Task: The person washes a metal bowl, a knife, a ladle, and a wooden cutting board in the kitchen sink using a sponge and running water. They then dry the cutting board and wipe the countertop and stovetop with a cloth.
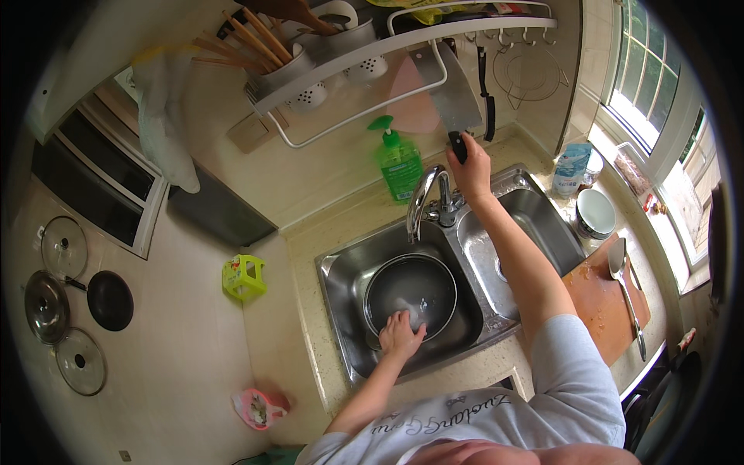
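Observation:
My right hand (469, 168) is raised behind the faucet and grips the black handle of a metal cleaver (450, 87). The blade points up, in front of the wall by the rack. Beside the blade hangs a pink sheet-like thing (411, 96). My left hand (401, 336) rests at the near rim of a round dark pan (407, 290) in the left basin (343, 290) of the steel sink; its fingers are apart, and whether they hold the rim cannot be told. The chrome faucet (427, 192) curves over the left basin.
A green pump bottle (400, 168) stands behind the sink. On the right are a brown cutting board (598, 308), a metal ladle (628, 296), a bowl (596, 214) and a blue pouch (571, 168). Above runs a white rack (349, 57) with utensil holders and hooks.

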Action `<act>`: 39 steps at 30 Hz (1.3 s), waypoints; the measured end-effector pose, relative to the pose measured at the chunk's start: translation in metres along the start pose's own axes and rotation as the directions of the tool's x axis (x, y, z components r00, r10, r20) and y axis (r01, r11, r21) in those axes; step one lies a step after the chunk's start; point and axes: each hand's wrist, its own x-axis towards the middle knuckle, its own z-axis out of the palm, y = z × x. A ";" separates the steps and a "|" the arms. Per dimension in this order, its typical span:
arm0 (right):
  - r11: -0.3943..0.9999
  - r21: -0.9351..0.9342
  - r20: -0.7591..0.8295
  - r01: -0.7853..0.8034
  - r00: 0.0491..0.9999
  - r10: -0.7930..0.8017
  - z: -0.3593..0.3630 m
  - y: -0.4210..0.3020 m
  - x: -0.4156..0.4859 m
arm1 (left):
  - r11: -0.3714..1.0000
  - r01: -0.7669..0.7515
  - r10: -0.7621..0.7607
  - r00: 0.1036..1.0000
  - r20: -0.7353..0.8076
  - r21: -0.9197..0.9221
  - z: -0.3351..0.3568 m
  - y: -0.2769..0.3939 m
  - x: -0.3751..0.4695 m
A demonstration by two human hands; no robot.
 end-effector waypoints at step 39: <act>0.811 -0.024 0.551 -0.585 0.669 0.499 -0.228 -0.040 -0.215 | 0.999 -0.007 0.004 0.997 0.081 0.042 0.006 -0.003 0.010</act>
